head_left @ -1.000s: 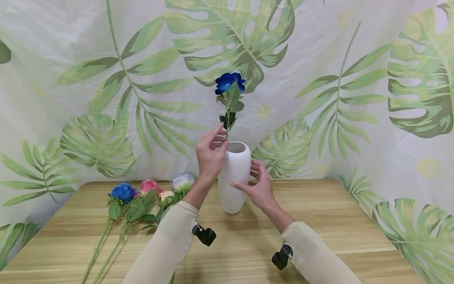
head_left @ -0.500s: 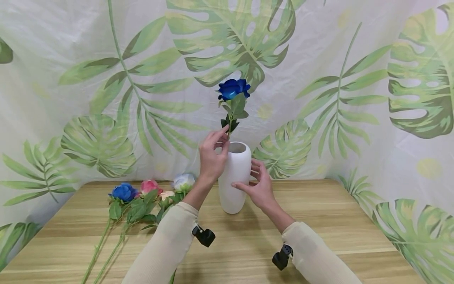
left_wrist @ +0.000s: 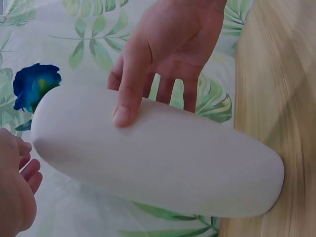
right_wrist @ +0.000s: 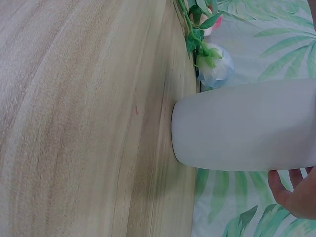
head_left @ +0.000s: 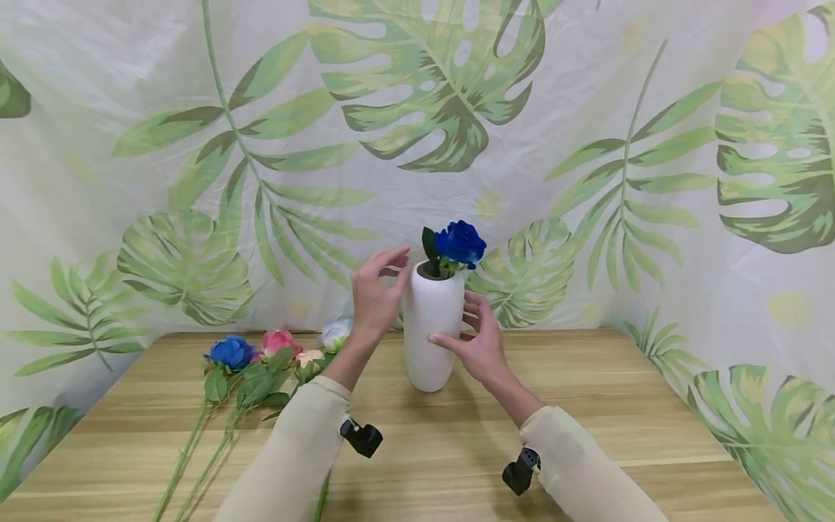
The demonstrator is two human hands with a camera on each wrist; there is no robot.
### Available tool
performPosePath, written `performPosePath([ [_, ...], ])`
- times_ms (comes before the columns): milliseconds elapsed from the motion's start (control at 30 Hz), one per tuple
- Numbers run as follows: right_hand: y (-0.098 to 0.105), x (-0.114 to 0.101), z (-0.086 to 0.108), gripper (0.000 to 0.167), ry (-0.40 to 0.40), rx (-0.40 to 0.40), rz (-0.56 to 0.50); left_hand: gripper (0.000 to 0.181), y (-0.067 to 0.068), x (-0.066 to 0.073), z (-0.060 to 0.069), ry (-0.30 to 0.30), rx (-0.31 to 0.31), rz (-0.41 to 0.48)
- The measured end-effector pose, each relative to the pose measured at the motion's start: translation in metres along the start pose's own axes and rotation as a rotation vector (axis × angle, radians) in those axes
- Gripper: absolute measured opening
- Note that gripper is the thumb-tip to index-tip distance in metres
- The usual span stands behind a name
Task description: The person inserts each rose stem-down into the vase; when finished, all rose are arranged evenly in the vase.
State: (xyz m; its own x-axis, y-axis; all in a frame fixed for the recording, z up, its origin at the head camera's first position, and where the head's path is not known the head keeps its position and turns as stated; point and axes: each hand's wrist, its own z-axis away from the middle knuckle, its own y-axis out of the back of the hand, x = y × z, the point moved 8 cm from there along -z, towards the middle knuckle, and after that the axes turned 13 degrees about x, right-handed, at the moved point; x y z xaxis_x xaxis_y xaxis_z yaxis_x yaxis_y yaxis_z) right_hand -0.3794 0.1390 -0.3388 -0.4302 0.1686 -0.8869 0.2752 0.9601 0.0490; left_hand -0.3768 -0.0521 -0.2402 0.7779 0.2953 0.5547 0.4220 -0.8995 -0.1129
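Note:
A white vase (head_left: 433, 333) stands upright on the table, and a blue rose (head_left: 460, 243) leans to the right out of its mouth. The rose's bloom and dark leaves show above the rim; its stem is hidden inside. My left hand (head_left: 378, 291) is beside the rim on the left with loosely bent fingers, and nothing is between them. With the thumb in front and the fingers round the far side, my right hand (head_left: 481, 341) holds the vase's right side. In the left wrist view, the right thumb presses the white vase (left_wrist: 163, 148).
Left on the wooden table (head_left: 574, 435) lie another blue rose (head_left: 231, 352), a pink rose (head_left: 279, 341), a peach rose (head_left: 309, 357) and a pale white-blue rose (head_left: 335, 334), their long stems toward me. A leaf-print cloth (head_left: 522, 181) hangs behind the table.
The blue rose has gone down into the vase and tipped to the right. My left hand has let go of its stem and shifted slightly left. The right hand stays on the vase.

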Motion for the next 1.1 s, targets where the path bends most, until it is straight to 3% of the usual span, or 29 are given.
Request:
performPosePath([
  [233, -0.001, 0.0, 0.0, 0.08, 0.018, 0.0, -0.021, 0.025, 0.018, -0.009, 0.001, 0.021, -0.079, -0.073],
  [467, 0.0, -0.001, 0.002, 0.081, 0.011, -0.004, -0.01, 0.024, 0.041, -0.019, 0.01, 0.017, -0.245, -0.229],
  [833, -0.002, -0.003, 0.003, 0.082, 0.004, -0.021, 0.008, 0.023, 0.078, -0.042, 0.044, 0.047, -0.514, -0.323],
  [1100, -0.001, -0.005, 0.002, 0.082, 0.006, -0.021, 0.01, 0.026, 0.1, -0.051, 0.077, 0.111, -0.627, -0.329],
])
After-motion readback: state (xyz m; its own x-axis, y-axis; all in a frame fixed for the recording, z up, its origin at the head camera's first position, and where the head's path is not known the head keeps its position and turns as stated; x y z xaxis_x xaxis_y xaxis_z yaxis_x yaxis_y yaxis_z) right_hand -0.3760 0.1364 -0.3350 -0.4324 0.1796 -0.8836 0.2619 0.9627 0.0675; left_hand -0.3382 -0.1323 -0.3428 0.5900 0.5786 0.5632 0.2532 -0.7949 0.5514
